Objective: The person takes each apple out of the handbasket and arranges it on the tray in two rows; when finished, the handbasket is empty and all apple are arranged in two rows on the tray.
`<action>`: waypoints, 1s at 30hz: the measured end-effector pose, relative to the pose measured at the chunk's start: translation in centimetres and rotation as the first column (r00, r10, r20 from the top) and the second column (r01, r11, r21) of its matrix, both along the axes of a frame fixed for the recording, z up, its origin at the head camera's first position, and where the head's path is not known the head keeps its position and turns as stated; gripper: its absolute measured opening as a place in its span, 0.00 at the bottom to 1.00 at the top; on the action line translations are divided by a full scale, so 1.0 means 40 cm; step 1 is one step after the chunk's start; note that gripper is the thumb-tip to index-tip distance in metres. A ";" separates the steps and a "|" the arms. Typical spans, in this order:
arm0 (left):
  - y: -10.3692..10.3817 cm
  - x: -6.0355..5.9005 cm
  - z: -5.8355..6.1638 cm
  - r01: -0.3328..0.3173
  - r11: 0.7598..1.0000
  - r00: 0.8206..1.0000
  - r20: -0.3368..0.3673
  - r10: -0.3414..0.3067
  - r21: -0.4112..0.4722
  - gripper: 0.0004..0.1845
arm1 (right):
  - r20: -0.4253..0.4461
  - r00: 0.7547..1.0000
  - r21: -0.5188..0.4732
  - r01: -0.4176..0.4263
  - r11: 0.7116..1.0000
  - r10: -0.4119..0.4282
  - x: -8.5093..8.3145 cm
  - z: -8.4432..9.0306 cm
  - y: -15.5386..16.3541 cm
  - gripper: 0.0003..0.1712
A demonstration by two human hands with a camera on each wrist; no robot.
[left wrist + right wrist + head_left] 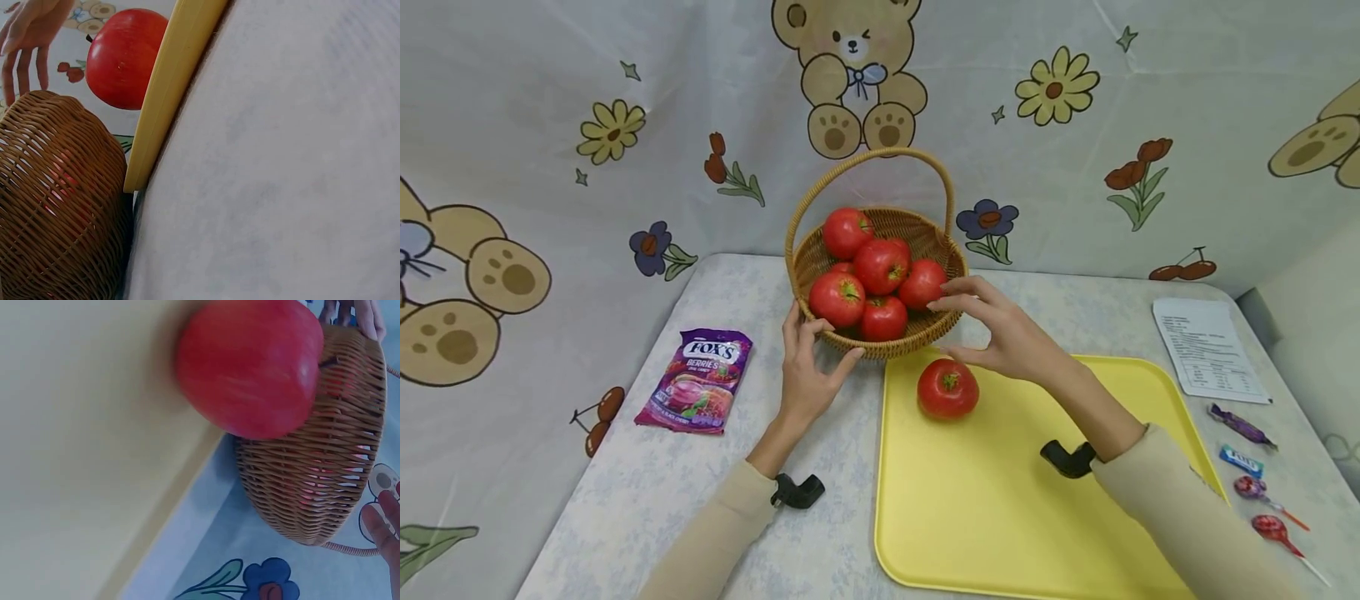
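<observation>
A woven wicker basket (901, 343) with a tall handle holds several red apples (881, 267). My left hand (808, 375) grips the basket's left front rim, fingertips over the edge and thumb against the outer weave. At the right side of the basket is my right hand (996, 329), its fingers bent loosely with a gap to the thumb. Its fingertips reach over the rim, close to the rightmost apple. Below the right thumb, another red apple (948, 389) sits on the yellow tray (1015, 508), near its far left corner. The right wrist view shows this apple (250, 369) large before the basket.
On the left lies a purple candy bag (698, 382). Right of the tray are a printed white sheet (1210, 346), wrapped candies (1242, 460) and lollipops (1270, 527). A cloth backdrop (970, 108) with bears and flowers hangs behind the table.
</observation>
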State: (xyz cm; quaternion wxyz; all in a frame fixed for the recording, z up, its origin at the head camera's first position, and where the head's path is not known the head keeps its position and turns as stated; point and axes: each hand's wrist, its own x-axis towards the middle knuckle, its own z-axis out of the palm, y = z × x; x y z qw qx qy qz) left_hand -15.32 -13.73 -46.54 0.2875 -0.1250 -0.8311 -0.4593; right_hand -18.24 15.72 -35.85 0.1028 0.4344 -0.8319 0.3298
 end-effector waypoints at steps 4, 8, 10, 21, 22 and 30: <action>-0.003 0.002 -0.006 -0.006 1.000 1.000 0.008 0.006 0.007 0.26 | -0.009 1.000 0.018 -0.018 1.000 0.019 -0.052 0.011 -0.040 0.29; -0.005 0.003 -0.007 -0.008 1.000 1.000 0.014 0.008 0.005 0.26 | -0.024 0.999 0.052 -0.037 0.998 0.038 -0.104 0.006 -0.083 0.28; -0.005 0.004 -0.004 -0.003 1.000 1.000 0.019 0.003 0.006 0.26 | -0.026 0.999 0.069 -0.038 0.997 0.040 -0.128 0.004 -0.102 0.27; 0.000 0.010 -0.002 0.008 1.000 1.000 0.029 -0.007 -0.003 0.25 | 0.018 0.999 0.103 -0.045 0.994 0.043 -0.227 -0.009 -0.165 0.26; 0.001 0.010 -0.002 0.007 1.000 0.999 0.033 -0.007 -0.003 0.25 | 0.024 0.999 0.116 -0.042 0.992 0.040 -0.233 -0.012 -0.168 0.25; -0.002 0.004 -0.003 0.001 1.000 1.000 0.019 -0.001 -0.006 0.26 | 0.058 0.998 0.210 -0.037 0.977 0.026 -0.262 -0.021 -0.190 0.28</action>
